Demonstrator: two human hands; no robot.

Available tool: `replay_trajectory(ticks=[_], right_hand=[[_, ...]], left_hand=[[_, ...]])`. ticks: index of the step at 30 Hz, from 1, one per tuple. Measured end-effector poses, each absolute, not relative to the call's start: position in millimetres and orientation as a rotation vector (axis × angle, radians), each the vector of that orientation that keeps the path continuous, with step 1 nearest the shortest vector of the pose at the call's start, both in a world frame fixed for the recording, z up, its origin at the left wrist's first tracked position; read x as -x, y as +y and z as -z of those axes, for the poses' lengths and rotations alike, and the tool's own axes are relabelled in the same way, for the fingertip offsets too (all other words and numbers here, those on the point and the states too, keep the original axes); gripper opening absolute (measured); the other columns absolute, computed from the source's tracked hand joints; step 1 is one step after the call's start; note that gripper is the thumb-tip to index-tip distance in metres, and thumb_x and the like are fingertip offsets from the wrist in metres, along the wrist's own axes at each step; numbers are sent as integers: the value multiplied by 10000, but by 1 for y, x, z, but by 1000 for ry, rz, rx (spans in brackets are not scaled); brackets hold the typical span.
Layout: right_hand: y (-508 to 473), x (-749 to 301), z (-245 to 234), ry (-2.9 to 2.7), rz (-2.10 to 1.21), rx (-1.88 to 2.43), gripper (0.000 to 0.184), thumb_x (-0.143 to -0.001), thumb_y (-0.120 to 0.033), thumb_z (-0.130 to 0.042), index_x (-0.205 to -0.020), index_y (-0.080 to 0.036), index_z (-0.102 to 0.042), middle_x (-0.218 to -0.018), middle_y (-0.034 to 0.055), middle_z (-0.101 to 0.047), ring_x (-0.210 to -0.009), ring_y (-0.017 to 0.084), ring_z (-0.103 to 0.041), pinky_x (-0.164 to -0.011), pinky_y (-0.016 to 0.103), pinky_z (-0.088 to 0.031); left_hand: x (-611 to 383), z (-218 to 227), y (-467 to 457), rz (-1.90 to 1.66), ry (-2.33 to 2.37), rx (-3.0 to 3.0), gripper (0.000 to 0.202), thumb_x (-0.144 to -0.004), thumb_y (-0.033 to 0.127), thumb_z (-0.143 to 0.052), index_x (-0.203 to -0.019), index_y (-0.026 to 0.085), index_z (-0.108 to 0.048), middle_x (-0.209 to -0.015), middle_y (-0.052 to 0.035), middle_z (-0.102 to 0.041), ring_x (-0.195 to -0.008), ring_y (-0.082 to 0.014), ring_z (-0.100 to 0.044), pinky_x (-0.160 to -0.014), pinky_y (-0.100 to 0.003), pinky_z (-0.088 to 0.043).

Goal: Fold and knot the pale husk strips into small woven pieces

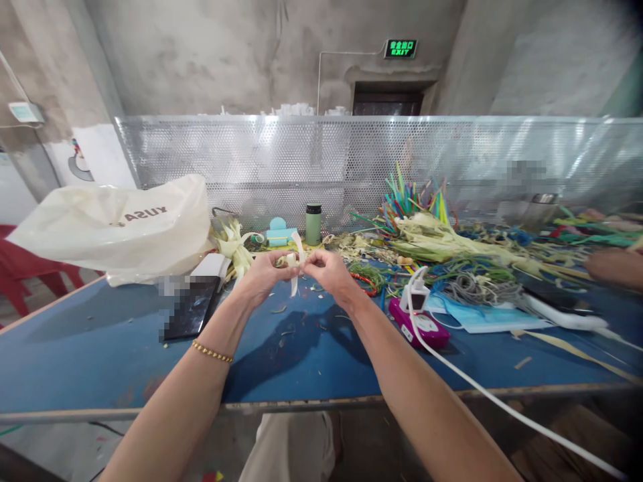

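Above the middle of the blue table, my left hand (264, 274) and my right hand (327, 269) meet with fingertips nearly touching. Both are closed in a pinch on a pale plant-fibre strip (298, 244), which looks like corn husk. One end of it sticks up and another hangs below the fingers. A small pale rolled piece shows by the left fingertips; its shape is partly hidden. Left of my hands lies a bundle of pale husks (235, 246). A larger pile of husks (432, 237) rests to the right.
A black tablet (193, 308) and a white plastic bag (151, 227) are at left. Behind stand a green flask (313, 226) and a perforated metal screen (251, 157). At right are a purple power socket (419, 325) with a cable, a blue mask (495, 316), and another person's hand (613, 268).
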State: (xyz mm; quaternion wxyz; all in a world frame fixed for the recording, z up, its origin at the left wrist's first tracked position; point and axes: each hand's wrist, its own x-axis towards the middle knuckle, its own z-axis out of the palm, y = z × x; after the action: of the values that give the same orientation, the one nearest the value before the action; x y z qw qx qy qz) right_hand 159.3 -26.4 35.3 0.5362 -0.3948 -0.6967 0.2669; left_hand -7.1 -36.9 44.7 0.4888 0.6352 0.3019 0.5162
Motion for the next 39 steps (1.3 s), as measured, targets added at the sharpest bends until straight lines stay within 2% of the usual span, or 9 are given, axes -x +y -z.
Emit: replay_trajectory(ticks=[4, 11, 14, 19, 23, 28, 33, 39], right_hand=[[-27, -158, -36, -1641, -616, 922, 169, -678, -319, -633, -662, -154, -600, -640, 9, -610, -616, 124, -525, -592, 240, -425], [-28, -159, -37, -1672, -569, 912, 200, -707, -338, -639, -659, -148, -602, -641, 8, -604, -608, 120, -519, -592, 243, -418], [-28, -161, -40, -1686, -638, 880, 228, -728, -366, -644, -749, -140, -639, -710, 28, -650, -624, 123, -547, -622, 252, -445], [-27, -169, -44, -1767, -619, 918, 227, -732, -267, -629, -893, -120, -693, -787, 59, -698, -648, 124, -576, -633, 248, -457], [-27, -174, -44, -1858, -515, 969, 200, -763, -269, -606, -820, -114, -721, -724, 54, -688, -635, 133, -571, -589, 239, -431], [-29, -174, -45, -1890, -471, 1018, 143, -749, -234, -592, -725, -120, -677, -660, 30, -650, -599, 123, -550, -567, 231, -411], [-32, -173, -48, -1861, -412, 1044, 95, -740, -201, -589, -750, -131, -652, -717, 47, -668, -642, 134, -571, -609, 244, -437], [-26, -176, -44, -1853, -592, 955, 221, -764, -288, -608, -868, -110, -689, -726, 37, -656, -626, 116, -541, -579, 229, -419]], left_hand=[[6, -46, -40, -1221, 721, -1579, 326, -618, 289, -815, -891, 125, -744, -746, -41, -658, -647, -117, -525, -607, -252, -388], [3, -46, -39, -1299, 777, -1538, 339, -534, 204, -829, -848, 125, -729, -720, -11, -656, -641, -112, -536, -644, -256, -406], [4, -46, -38, -1304, 789, -1505, 339, -543, 178, -806, -869, 127, -729, -716, -13, -655, -620, -108, -530, -624, -256, -405], [5, -46, -38, -1282, 748, -1447, 345, -540, 154, -797, -878, 131, -730, -673, -3, -635, -584, -102, -520, -578, -248, -381], [5, -46, -37, -1302, 753, -1419, 351, -534, 133, -788, -880, 128, -727, -691, -6, -646, -591, -100, -530, -593, -248, -390], [6, -43, -34, -1275, 732, -1415, 344, -542, 113, -776, -881, 128, -718, -680, 3, -633, -583, -92, -520, -586, -240, -385], [7, -44, -37, -1193, 707, -1477, 360, -559, 118, -766, -917, 121, -730, -707, -15, -649, -585, -92, -514, -572, -232, -377], [7, -47, -40, -1189, 726, -1491, 384, -542, 139, -792, -920, 120, -733, -692, -12, -634, -583, -94, -507, -569, -236, -369]])
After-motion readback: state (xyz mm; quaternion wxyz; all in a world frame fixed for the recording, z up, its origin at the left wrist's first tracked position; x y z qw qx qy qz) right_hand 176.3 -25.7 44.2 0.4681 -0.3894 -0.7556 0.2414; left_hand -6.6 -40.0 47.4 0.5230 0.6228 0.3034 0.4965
